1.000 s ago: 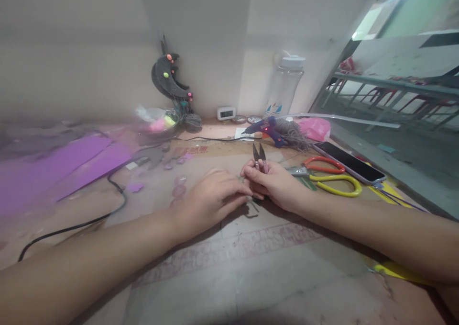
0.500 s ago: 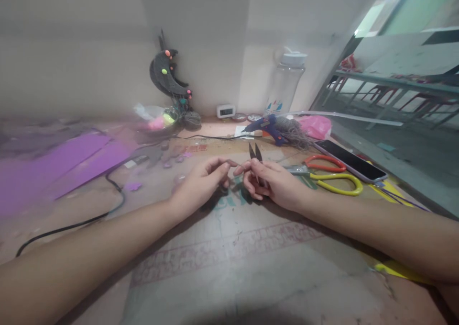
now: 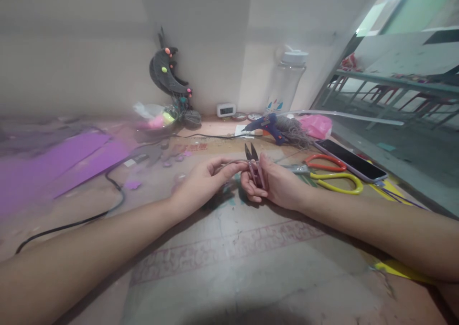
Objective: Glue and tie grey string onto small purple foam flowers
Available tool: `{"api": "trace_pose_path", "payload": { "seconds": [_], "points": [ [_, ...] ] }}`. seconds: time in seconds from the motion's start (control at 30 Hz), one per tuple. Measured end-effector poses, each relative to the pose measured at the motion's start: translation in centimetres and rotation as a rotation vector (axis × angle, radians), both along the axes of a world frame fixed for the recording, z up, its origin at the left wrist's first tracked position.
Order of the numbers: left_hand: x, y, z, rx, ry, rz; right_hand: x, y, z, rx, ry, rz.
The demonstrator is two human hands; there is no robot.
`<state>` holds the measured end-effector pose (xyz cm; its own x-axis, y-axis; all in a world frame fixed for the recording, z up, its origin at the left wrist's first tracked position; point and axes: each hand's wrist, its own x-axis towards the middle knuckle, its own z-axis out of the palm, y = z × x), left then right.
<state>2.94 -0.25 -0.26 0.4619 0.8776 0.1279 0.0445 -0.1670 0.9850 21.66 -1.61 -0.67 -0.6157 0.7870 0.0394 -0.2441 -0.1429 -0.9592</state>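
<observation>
Small thread snips (image 3: 255,164) sit in my right hand (image 3: 274,179), which is closed around their handles. Their two dark blades point up and away from me, a little apart at the tips. From the left, my left hand (image 3: 204,179) reaches in with thumb and fingers pressed together. A thin grey strand (image 3: 234,161) runs along its fingers toward the snips; its far end is hard to make out. The left fingertips come close to the handles, and I cannot tell whether they touch. Both hands are just above the covered tabletop (image 3: 229,248).
Scissors with red and yellow handles (image 3: 340,184) lie right of my right hand, near a phone (image 3: 351,160). Behind are a blue glue gun (image 3: 267,126), grey yarn (image 3: 292,131), a bottle (image 3: 285,85) and a dark crescent ornament (image 3: 167,73). Purple sheets (image 3: 89,157) and a black cable (image 3: 71,227) lie left.
My left fingers have moved right, closer to the snips. My right thumb has lifted and shifted right, showing more of the handles. The snips have tilted slightly left.
</observation>
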Motion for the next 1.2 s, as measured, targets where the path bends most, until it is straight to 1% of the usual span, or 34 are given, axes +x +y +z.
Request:
{"api": "trace_pose_path", "payload": {
  "seconds": [0.07,0.13,0.27,0.4,0.57,0.7,0.87,0.93,1.03,1.07,1.13,1.2],
  "points": [
    [0.1,0.0,-0.3,-0.025,-0.05,-0.072,0.0,0.1,-0.1,-0.003,-0.001,0.029],
    [0.2,0.0,-0.6,-0.034,-0.096,-0.109,0.0,0.1,-0.1,-0.002,0.0,0.062],
    [0.5,-0.2,-0.4,-0.042,-0.096,-0.089,-0.2,-0.2,0.0,-0.012,0.001,0.125],
    [0.3,-0.6,0.2,-0.01,-0.03,-0.026,-0.3,-0.3,-0.2,-0.007,-0.028,0.169],
    [0.1,-1.0,0.2,0.129,0.056,0.016,-0.5,-0.3,-0.4,0.029,-0.057,0.182],
    [0.1,-1.1,0.2,0.14,0.077,0.005,-0.5,-0.2,-0.4,0.011,-0.034,0.171],
    [-0.1,-1.2,0.5,0.318,0.124,0.119,-0.3,-0.2,-0.5,0.006,-0.053,0.172],
    [-0.3,-1.2,0.6,0.35,0.105,0.147,-0.3,-0.3,-0.3,-0.011,-0.048,0.148],
    [-0.4,-1.4,0.6,0.373,0.085,0.173,-0.4,-0.4,0.1,-0.031,0.005,0.066],
    [-0.5,-1.5,0.6,0.396,0.085,0.178,-0.4,-0.4,0.2,-0.039,0.022,0.036],
    [-0.6,-1.8,0.6,0.468,0.085,0.167,-0.4,-0.4,0.3,-0.065,0.021,0.02],
    [-0.8,-2.1,0.8,0.551,0.069,0.117,-0.3,-0.2,0.2,-0.097,0.006,0.026]
  ]
}}
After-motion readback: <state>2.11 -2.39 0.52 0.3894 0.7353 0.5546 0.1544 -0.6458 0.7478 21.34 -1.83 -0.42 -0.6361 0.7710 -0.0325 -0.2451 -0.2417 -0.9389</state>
